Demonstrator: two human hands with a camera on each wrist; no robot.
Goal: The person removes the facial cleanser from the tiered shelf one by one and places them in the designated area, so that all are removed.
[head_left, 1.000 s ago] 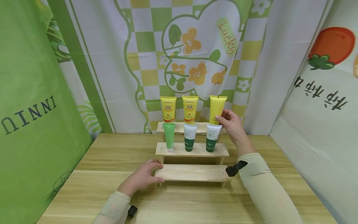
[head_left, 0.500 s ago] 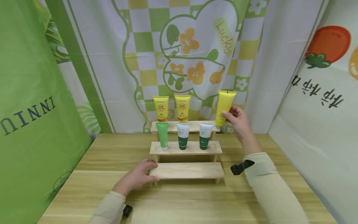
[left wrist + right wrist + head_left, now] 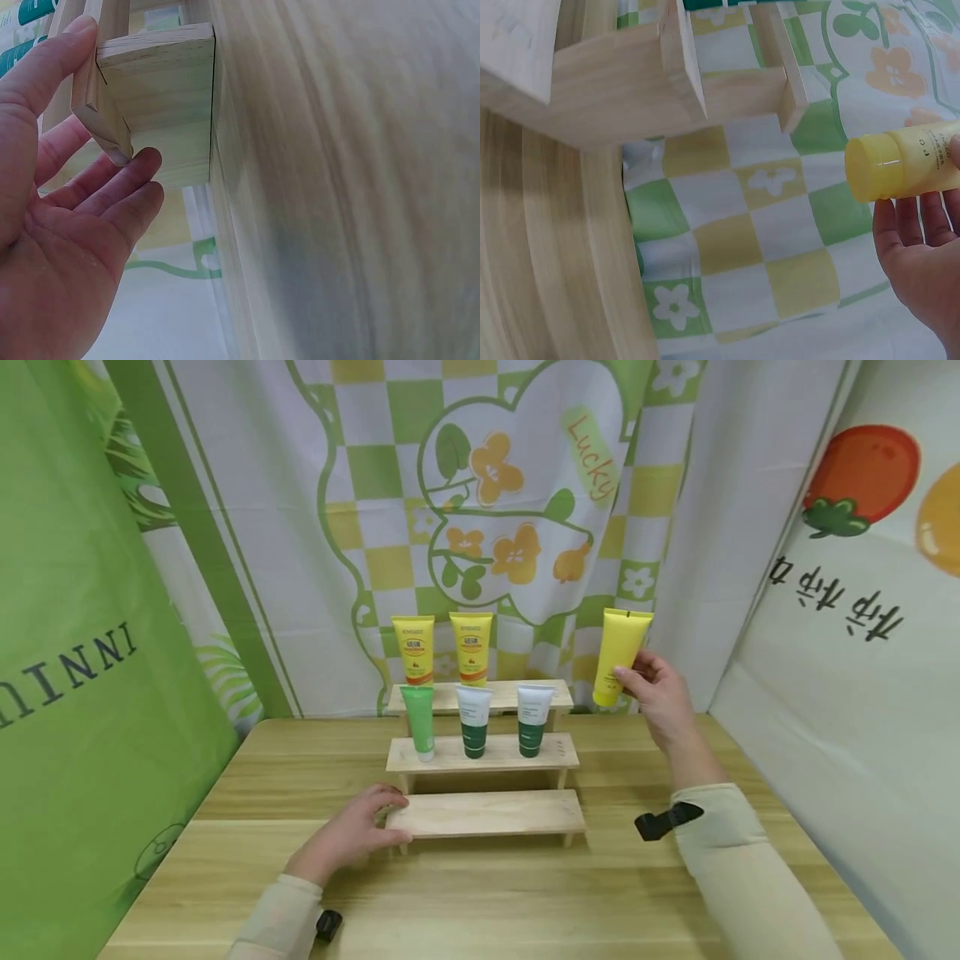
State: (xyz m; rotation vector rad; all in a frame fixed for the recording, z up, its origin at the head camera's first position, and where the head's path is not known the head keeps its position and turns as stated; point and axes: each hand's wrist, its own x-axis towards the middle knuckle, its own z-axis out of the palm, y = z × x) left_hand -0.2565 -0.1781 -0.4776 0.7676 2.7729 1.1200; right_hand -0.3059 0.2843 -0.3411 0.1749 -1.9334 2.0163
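My right hand (image 3: 662, 700) holds a yellow squeeze tube (image 3: 622, 652) in the air, right of the top step, thumb across its lower part. In the right wrist view the tube's yellow cap (image 3: 874, 166) points toward the rack. My left hand (image 3: 358, 828) grips the left end of the bottom step of a three-step wooden display rack (image 3: 487, 814). From the left wrist view, the thumb lies on one edge of the board (image 3: 101, 112) and the fingers on the other side. Two yellow tubes (image 3: 414, 647) stand on the top step.
On the middle step stand a light green tube (image 3: 420, 722) and two white-and-green tubes (image 3: 474, 722). The rack sits on a wood-grain table (image 3: 480, 902). A patterned curtain (image 3: 375, 527) hangs close behind, with printed cloths at both sides.
My right hand has taken the third yellow tube off the top step and carried it right, clear of the rack. The left hand keeps its hold; the head view has shifted slightly.
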